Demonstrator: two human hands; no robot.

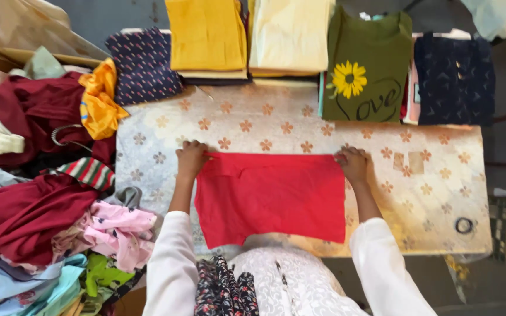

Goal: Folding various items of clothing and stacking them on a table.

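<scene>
Two hands pin a red garment flat on the bench: my left hand pinches its top left corner, my right hand its top right, each grip clenched on cloth. I see a cardboard box at the far left, mostly buried under the loose clothes heap, so its contents stay unclear. Folded stacks line the bench's far edge, cut off at the top.

Red garment: plain, folded to rough rectangle, lying flat on bench, near edge overhanging, top corners pinned w/ fingers.
</scene>
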